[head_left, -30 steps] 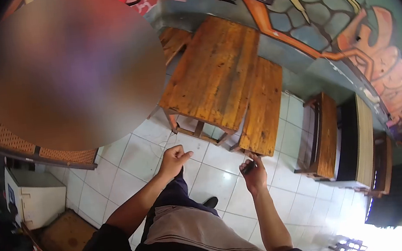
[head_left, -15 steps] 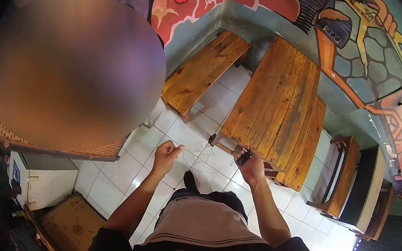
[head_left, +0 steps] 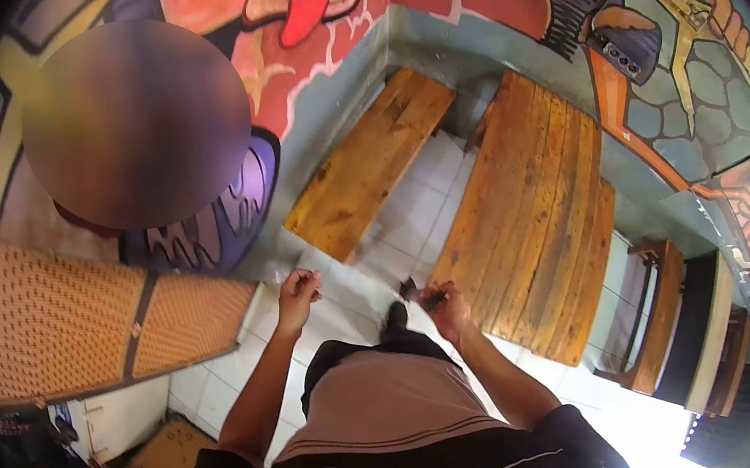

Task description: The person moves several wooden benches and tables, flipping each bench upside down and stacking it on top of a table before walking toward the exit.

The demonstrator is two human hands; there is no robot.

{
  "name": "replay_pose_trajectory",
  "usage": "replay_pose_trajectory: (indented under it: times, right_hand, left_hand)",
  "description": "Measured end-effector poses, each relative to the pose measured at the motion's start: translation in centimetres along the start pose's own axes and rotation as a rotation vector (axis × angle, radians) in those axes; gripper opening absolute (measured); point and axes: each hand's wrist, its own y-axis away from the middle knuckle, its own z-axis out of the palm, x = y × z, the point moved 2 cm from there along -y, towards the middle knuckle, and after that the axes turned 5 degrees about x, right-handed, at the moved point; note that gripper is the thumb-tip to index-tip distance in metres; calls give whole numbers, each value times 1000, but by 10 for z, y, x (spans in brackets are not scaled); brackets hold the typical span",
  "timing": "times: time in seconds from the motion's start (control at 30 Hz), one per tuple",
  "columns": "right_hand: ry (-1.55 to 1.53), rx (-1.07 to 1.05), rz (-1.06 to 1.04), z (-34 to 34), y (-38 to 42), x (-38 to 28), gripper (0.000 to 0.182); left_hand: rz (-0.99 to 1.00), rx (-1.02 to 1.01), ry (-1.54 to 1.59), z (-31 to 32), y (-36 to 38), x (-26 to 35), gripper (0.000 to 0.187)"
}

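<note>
My left hand [head_left: 297, 300] is raised over the tiled floor, its fingers curled together; what they hold, if anything, I cannot make out. My right hand [head_left: 449, 312] is closed around a small dark object [head_left: 435, 302], whose kind is not clear. That hand is nearest to the front left edge of the wooden table [head_left: 522, 226]. Just beyond it, a small black thing [head_left: 408, 288] shows against the floor, too blurred to name.
A wooden bench [head_left: 372, 165] stands along the painted wall, left of the table. Woven panel [head_left: 61, 316] is at left, above a white cabinet [head_left: 127, 415] and a brown board [head_left: 168, 465]. More benches [head_left: 658, 322] are at right. White tiles [head_left: 359, 296] cover the floor.
My view has shifted forward, with the bench and woven panel now nearer. Both hands stay raised and closed; the right has moved slightly left in view, still with the dark object.
</note>
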Motion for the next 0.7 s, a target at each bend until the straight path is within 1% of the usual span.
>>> replay_pose_trajectory:
  times: [0.03,0.07,0.13,0.17,0.2,0.27,0.3,0.33,0.4,0.43,0.47,0.53,0.6,0.67,0.7]
  right_hand:
    - [38,15,10,17,-3,4,5]
    - [37,75,56,36,-11,8,6]
    - [47,53,58,68,-32,16,8]
    - [86,2,6,82,-41,16,16]
    - [77,-5,-2,101,-48,14,16]
    - [211,-2,-120,141,-64,9,26]
    - [255,-67,-161,146,-84,9,37]
    - [229,-42,-160,160,-82,7,37]
    - [423,42,-230,197,-89,-11,38]
    - [520,83,-307,203,-99,-13,37]
    - [513,100,-335,208,-108,-15,37]
    - [737,120,-552,213,-126,-15,35]
    - [702,156,-596,212,-143,-14,33]
    - [763,163,-632,208,-158,-16,31]
    - [696,258,-663,214,-160,-18,27]
  left_hand:
    - [22,0,-16,-2,-11,13,18]
    - [38,2,-27,-3,-21,23,18]
    - [65,19,-28,-7,-44,34,17]
    - [83,32,-34,-11,-56,39,17]
    - [94,24,-39,-13,-69,39,17]
    - [159,-29,-102,-17,-100,38,17]
    - [173,-51,-132,-15,-110,48,17]
    - [183,-101,-150,-14,-123,55,17]
    - [195,-199,-298,-18,-157,62,17]
    - [209,-229,-293,-15,-174,71,17]
    - [221,-264,-237,-10,-189,79,16]
    - [232,-323,-179,-3,-218,93,16]
    - [230,-329,-237,2,-250,106,15]
    - [240,-367,-263,14,-280,114,14]
    - [243,-365,-244,25,-293,118,13]
